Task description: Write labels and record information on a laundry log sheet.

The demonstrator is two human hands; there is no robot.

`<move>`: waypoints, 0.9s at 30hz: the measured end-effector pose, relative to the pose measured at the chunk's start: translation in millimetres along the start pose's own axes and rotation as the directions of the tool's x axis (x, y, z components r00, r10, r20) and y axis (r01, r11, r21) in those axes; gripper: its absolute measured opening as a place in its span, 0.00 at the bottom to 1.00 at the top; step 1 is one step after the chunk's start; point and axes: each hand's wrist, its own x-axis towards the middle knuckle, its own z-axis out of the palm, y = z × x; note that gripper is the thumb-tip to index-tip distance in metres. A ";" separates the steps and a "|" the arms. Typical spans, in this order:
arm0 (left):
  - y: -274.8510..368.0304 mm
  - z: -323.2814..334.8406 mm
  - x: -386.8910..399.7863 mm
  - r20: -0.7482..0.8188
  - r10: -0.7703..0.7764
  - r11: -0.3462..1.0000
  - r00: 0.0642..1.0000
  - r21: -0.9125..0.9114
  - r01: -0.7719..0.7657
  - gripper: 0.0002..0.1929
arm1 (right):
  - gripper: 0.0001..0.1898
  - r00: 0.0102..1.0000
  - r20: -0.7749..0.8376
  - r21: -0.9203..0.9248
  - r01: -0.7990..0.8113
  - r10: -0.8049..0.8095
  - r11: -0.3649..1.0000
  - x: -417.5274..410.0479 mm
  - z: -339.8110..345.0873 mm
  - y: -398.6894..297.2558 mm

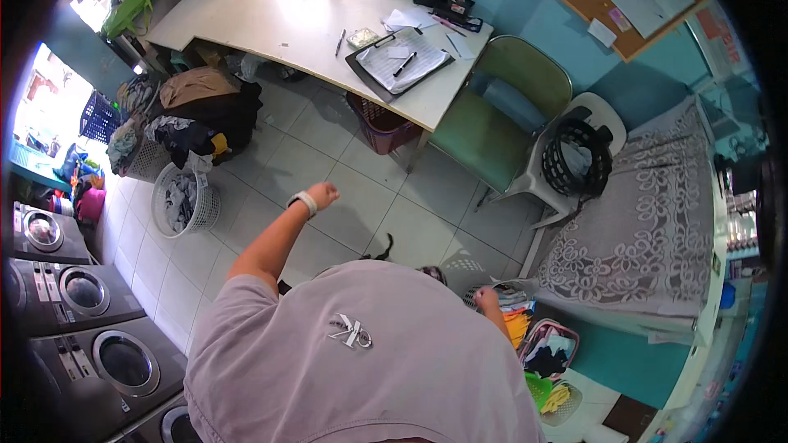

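My left hand [323, 194] is held out over the tiled floor, fingers curled in, nothing seen in it. A pale watch or band [303, 202] circles that wrist. My right hand [486, 297] is low at my right side, by the rim of a laundry basket [471, 298] with folded clothes [510, 295]. Whether it touches the basket I cannot tell; its fingers are mostly hidden. The back of my grey-mauve shirt [357, 369] fills the lower middle. To the left of my left hand stands a white laundry basket [206, 209] holding grey clothes [180, 202].
Clothes heaps [203, 98] lie at the left, beyond front-loading machines [123, 360]. A white desk [258, 18] bears a clipboard [403, 64]. Right of it stand a green chair [480, 141] and a white plastic chair [542, 203] with a black basket [572, 160]. Further right is a lace-covered surface [628, 240].
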 end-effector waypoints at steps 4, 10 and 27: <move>54.6 -42.5 61.5 -0.141 0.110 0.990 0.984 -0.073 -0.121 0.16 | 0.06 0.986 -0.132 0.057 0.110 -0.102 0.992 99.1 -55.4 -57.2; 138.3 -96.5 183.9 -0.362 0.219 0.974 0.906 0.023 -0.226 0.13 | 0.07 0.954 -0.188 0.028 0.244 -0.235 0.969 253.0 -143.4 -135.7; 211.1 -108.1 388.6 -0.379 -0.247 0.938 0.892 0.136 0.318 0.16 | 0.20 0.385 0.137 -0.149 0.919 -0.913 0.365 547.5 -285.8 -549.4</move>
